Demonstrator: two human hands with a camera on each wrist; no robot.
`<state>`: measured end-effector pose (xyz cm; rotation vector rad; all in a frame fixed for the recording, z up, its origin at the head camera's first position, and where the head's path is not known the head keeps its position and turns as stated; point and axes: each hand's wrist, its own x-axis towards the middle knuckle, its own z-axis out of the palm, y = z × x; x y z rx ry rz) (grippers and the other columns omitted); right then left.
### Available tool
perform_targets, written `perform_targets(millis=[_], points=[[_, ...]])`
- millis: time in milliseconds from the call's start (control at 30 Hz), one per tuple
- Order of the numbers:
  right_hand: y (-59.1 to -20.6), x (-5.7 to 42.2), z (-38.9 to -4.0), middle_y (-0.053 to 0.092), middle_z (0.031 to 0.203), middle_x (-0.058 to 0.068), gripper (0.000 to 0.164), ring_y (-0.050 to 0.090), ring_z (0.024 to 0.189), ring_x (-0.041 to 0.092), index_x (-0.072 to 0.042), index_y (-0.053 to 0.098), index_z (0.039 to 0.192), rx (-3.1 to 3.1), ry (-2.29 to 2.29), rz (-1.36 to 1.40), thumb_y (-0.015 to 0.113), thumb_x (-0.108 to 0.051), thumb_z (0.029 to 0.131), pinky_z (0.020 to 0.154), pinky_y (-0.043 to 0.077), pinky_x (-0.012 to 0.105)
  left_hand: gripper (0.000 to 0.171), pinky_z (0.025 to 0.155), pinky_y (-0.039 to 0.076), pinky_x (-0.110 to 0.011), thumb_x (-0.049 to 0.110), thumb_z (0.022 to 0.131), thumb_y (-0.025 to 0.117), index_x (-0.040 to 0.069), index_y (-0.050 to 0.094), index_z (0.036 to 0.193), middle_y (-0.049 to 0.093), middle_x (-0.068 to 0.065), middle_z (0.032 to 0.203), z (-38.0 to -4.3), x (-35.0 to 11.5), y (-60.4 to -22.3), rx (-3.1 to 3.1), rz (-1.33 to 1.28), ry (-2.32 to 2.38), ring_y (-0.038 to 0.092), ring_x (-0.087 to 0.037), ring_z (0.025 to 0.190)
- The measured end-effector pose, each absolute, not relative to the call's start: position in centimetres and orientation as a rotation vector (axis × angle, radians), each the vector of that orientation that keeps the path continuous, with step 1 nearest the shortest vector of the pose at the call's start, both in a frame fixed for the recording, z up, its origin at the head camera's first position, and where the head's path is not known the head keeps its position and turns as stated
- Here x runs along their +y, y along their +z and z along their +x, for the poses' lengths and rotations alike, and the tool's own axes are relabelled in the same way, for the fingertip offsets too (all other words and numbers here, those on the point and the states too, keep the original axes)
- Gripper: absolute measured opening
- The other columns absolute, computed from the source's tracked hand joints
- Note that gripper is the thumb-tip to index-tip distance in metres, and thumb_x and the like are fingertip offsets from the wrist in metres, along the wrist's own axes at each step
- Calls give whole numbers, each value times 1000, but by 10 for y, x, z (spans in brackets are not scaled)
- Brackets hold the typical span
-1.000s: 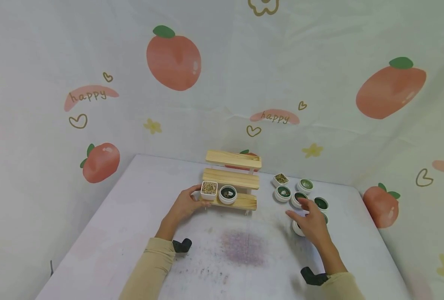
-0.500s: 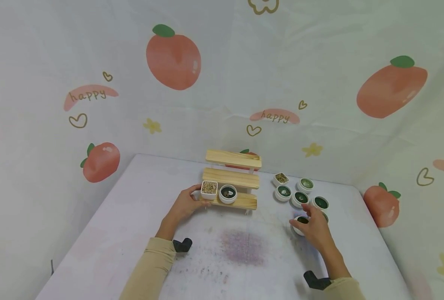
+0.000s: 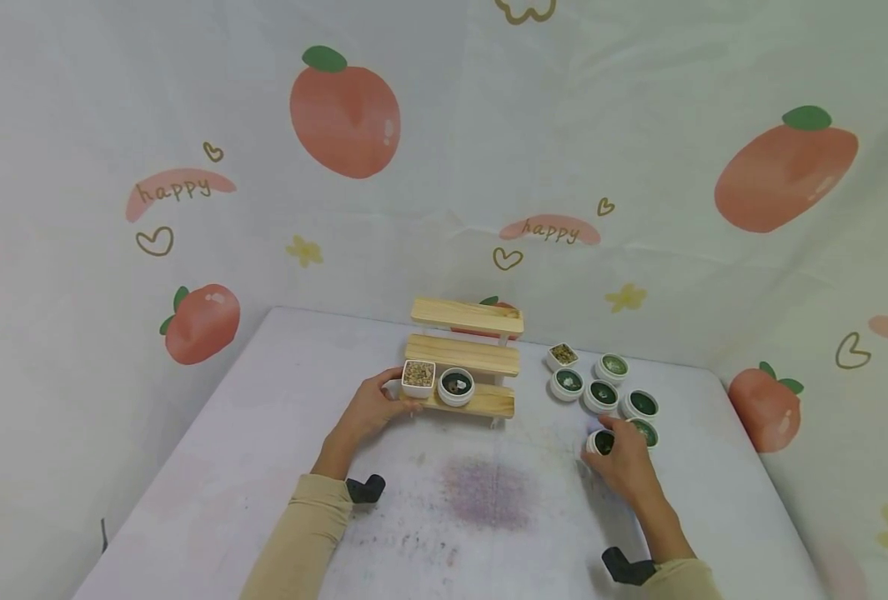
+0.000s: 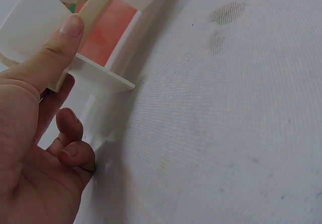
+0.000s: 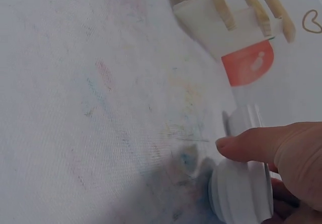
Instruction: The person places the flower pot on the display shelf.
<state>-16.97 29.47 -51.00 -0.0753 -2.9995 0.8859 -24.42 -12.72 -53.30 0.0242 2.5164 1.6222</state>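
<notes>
A three-step wooden display stand (image 3: 464,358) stands at the back middle of the table. My left hand (image 3: 371,410) holds the left end of its lowest step, thumb over the board's front edge and a finger behind. On that step sit a square white pot (image 3: 418,379) filled with beige granules and a round white pot (image 3: 455,387) with a dark green inside. Over on the right, my right hand (image 3: 627,462) pinches another round white pot (image 5: 241,189) between thumb and fingers. Its dark inside shows in the head view, partly hidden by the hand.
Behind the right hand stand several round white pots with green insides, such as this front pot (image 3: 642,405), plus a square granule-filled pot (image 3: 563,357). A purple stain (image 3: 489,493) marks the white table cloth. A fruit-printed curtain (image 3: 444,200) closes off the back.
My right hand has moved slightly down from above the middle pots, and its thumb and fingers have closed on the front pot. The left hand has stayed at the stand.
</notes>
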Motion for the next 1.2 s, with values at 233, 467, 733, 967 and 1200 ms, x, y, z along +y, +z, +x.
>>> perform_targets(millis=[233, 467, 733, 967, 1200], points=[[-509, 294, -169, 51, 140, 37, 67, 46, 134, 53, 13, 47, 140, -3028, 851, -59, 75, -5, 82, 112, 37, 63, 79, 52, 36, -26, 26, 77, 91, 16, 55, 147, 47, 2, 59, -245, -127, -533, 2524, 17, 1615, 43, -13, 55], [-508, 291, -166, 52, 140, 35, 66, 47, 133, 52, 11, 50, 140, -2996, 847, -57, 78, -6, 82, 112, 38, 62, 79, 52, 36, -26, 26, 77, 91, 16, 55, 147, 46, 3, 58, -246, -127, -535, 2526, 19, 1612, 42, -13, 54], [-509, 288, -166, 54, 138, 35, 69, 49, 132, 51, 10, 51, 140, -2911, 880, -70, 80, -15, 83, 110, 40, 61, 80, 52, 36, -25, 27, 76, 91, 15, 56, 146, 46, 3, 59, -244, -127, -533, 2530, 37, 1617, 41, -12, 55], [-516, 281, -171, 62, 123, 32, 62, 56, 119, 49, 9, 61, 130, -2735, 867, -15, 85, -12, 77, 102, 43, 60, 80, 52, 35, -25, 28, 76, 92, 15, 56, 146, 46, 3, 59, -244, -126, -533, 2545, 49, 1605, 41, -12, 55], [-516, 268, -176, 59, 128, 28, 57, 55, 123, 45, 1, 65, 128, -2743, 950, 7, 87, -14, 78, 105, 43, 59, 78, 53, 36, -26, 29, 75, 92, 17, 58, 144, 46, 3, 60, -245, -128, -532, 2541, 30, 1598, 41, -12, 55]])
